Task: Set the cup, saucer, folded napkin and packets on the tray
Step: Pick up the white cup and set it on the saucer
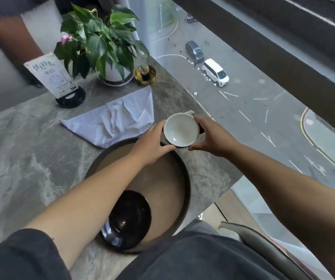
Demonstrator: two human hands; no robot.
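A white cup (181, 129) is held between my left hand (152, 143) and my right hand (211, 136), just above the far rim of the round brown tray (168, 190). Its inside is empty and faces up. A glossy black saucer (127, 219) lies on the near part of the tray, partly under my left forearm. Beyond the tray a white napkin (112, 120) lies loosely folded and crumpled on the marble table. A corner of something pale, perhaps a packet (189, 112), peeks out behind the cup.
At the table's far side stand a potted plant (102, 47), a card sign on a black base (61, 83) and a small gold holder (145, 74). The table's right edge runs along a window over a street far below. A grey chair arm (263, 245) is at lower right.
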